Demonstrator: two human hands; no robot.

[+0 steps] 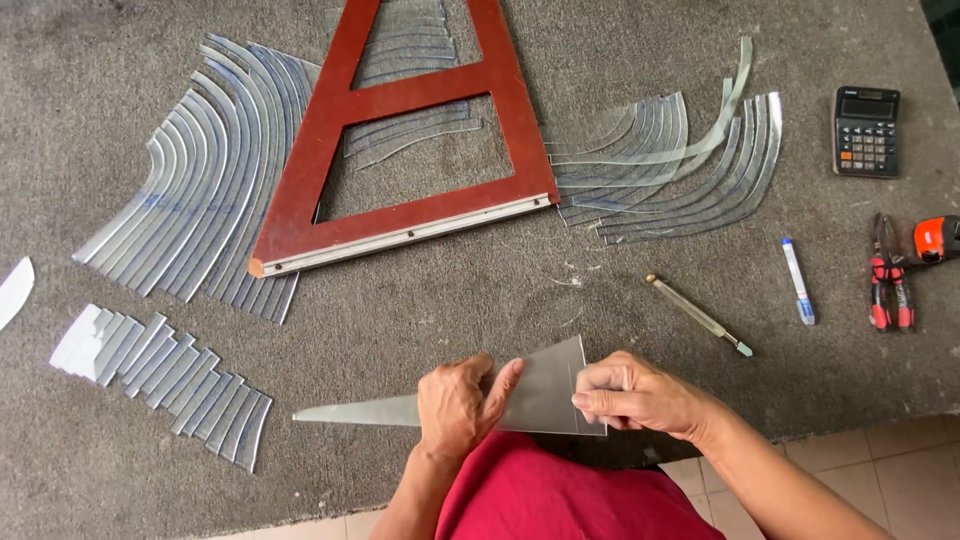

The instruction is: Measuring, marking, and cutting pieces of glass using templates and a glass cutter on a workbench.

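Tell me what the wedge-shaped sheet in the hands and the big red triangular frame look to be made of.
Wedge-shaped sheet: likely clear glass, see-through with a grey sheen and crisp straight edges; both the left hand and right hand grip it. Red triangular frame: seemingly wood, painted or stained glossy red-brown, with a pale, metal-looking strip along its bottom edge.

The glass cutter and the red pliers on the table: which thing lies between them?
In the head view, a white-and-blue marker pen lies on the grey table between the glass cutter and the red pliers.
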